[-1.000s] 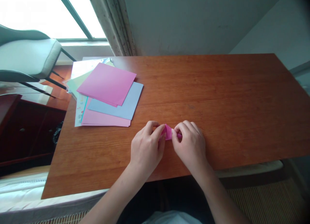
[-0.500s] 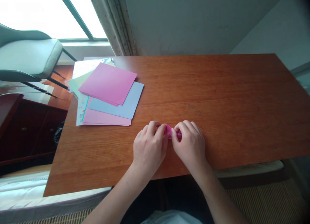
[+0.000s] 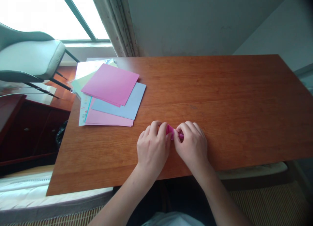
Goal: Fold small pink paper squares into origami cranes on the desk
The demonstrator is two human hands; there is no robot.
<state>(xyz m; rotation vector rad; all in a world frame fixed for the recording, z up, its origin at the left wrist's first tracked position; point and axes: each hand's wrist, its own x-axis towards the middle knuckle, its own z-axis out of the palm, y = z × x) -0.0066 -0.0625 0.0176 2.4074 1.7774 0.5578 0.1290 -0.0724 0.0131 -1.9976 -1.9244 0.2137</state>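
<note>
Paper (image 3: 170,130), pink and already folded small, is pinched by the left hand (image 3: 153,146) and right hand (image 3: 192,143) near the front of the table (image 3: 232,105), and from my remote feed I judge the folding well along but unfinished, remaining creases unclear.

Table (image 3: 232,105): grained wood, faint sheen; pink piece (image 3: 170,130): paper.

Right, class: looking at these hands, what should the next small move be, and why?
Probably the left hand should gently press the small pink paper while the right hand steadies it: both hands grip it from opposite sides, and the part showing between them looks angled rather than flat.
</note>
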